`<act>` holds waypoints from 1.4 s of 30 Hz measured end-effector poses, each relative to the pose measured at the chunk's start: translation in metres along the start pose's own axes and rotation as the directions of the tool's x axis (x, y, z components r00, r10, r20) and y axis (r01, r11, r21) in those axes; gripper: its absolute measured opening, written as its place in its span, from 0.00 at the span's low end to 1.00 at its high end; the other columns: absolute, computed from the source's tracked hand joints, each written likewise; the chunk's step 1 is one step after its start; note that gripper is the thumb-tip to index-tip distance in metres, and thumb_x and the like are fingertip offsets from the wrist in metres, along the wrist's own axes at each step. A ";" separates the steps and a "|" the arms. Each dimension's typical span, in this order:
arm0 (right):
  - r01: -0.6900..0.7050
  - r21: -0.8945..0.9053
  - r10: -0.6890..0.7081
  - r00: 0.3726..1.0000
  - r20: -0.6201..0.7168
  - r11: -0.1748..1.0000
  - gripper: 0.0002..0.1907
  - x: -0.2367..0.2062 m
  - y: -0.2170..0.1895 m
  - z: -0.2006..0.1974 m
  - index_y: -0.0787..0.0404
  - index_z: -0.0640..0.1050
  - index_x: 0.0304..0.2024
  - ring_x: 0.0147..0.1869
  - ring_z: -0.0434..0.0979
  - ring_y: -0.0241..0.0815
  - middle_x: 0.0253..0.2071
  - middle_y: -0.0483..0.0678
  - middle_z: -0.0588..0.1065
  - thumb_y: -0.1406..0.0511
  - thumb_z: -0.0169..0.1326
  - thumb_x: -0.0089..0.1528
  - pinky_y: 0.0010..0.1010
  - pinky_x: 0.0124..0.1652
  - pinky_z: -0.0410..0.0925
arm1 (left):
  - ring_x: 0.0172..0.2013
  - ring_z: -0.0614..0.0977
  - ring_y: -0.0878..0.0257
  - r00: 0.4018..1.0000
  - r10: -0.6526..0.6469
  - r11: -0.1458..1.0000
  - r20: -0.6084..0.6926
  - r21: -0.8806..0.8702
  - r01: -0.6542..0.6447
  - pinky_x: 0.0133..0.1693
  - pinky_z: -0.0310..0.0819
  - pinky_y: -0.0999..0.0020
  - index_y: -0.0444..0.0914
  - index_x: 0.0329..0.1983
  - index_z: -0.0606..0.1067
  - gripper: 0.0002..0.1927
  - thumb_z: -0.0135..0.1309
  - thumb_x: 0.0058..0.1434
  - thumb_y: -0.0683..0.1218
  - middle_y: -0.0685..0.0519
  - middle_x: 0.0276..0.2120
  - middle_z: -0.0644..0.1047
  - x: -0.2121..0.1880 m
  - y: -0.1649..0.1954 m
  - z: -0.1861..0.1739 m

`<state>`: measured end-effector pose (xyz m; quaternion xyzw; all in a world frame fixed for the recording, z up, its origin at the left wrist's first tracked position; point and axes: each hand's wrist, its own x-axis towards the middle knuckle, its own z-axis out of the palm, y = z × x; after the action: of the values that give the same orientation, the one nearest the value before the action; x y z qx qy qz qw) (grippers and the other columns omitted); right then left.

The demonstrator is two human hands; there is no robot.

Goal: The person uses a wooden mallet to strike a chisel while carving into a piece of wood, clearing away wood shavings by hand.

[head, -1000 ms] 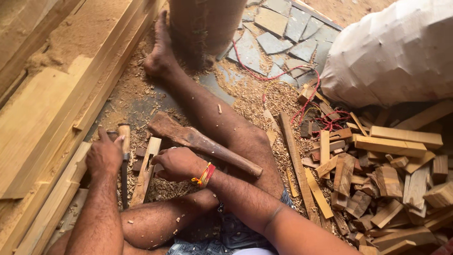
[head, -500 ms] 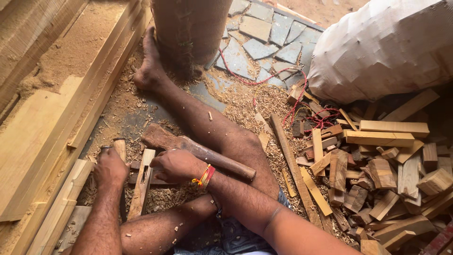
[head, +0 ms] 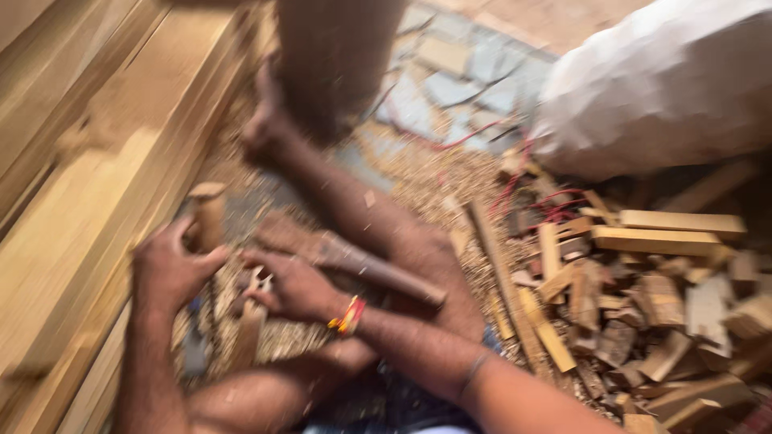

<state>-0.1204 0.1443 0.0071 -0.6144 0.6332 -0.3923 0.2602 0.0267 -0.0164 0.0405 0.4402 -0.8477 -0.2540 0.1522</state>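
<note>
Motion blur obscured detail; whether the left hand (head: 169,269) gripped the short pale cylindrical wooden peg (head: 207,215) at its fingertips could not be told. The right hand (head: 293,285) closed its fingers on a narrow pale wood strip (head: 249,333), which ran below them over sawdust.

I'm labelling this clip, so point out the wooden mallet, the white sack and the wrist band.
wooden mallet (head: 378,269), head view, on its handle
white sack (head: 667,88), head view, on its side
wrist band (head: 350,315), head view, on its red-yellow thread
</note>
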 end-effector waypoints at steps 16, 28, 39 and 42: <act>-0.028 0.525 0.036 0.999 -0.005 0.851 0.11 0.009 0.018 -0.030 0.64 0.79 0.54 0.45 0.83 0.35 0.44 0.48 0.82 0.68 0.55 0.69 0.27 0.46 0.78 | 0.38 0.85 0.55 0.625 -0.525 0.850 0.578 0.394 0.349 0.46 0.82 0.57 0.38 0.58 0.77 0.30 0.62 0.62 0.62 0.48 0.41 0.82 -0.062 -0.004 0.001; 0.163 0.042 -0.163 0.986 0.019 0.986 0.10 0.011 0.033 -0.001 0.54 0.86 0.43 0.44 0.85 0.41 0.40 0.48 0.84 0.62 0.66 0.60 0.32 0.46 0.76 | 0.39 0.83 0.60 0.715 -0.546 0.786 0.436 0.563 0.257 0.46 0.79 0.59 0.44 0.60 0.71 0.27 0.62 0.62 0.59 0.50 0.40 0.82 -0.098 0.019 0.055; 0.189 0.129 -0.188 0.982 -0.017 0.973 0.15 0.003 -0.016 -0.043 0.60 0.77 0.38 0.38 0.79 0.43 0.35 0.48 0.77 0.62 0.68 0.55 0.36 0.37 0.74 | 0.24 0.79 0.66 0.736 -0.616 0.619 0.281 0.751 0.231 0.26 0.77 0.67 0.37 0.43 0.80 0.18 0.55 0.67 0.57 0.52 0.31 0.81 -0.108 0.030 0.054; 0.107 0.245 -0.150 0.975 0.164 0.963 0.12 -0.008 -0.027 -0.048 0.59 0.78 0.41 0.40 0.81 0.39 0.36 0.46 0.79 0.63 0.66 0.58 0.32 0.38 0.76 | 0.25 0.81 0.64 0.787 -0.576 0.602 0.220 0.766 0.226 0.26 0.79 0.65 0.39 0.43 0.81 0.18 0.53 0.69 0.58 0.50 0.32 0.83 -0.118 0.035 0.047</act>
<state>-0.1432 0.1620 0.0550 -0.6522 0.5146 -0.4233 0.3614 0.0476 0.1121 0.0171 0.5770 -0.7631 -0.0330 -0.2892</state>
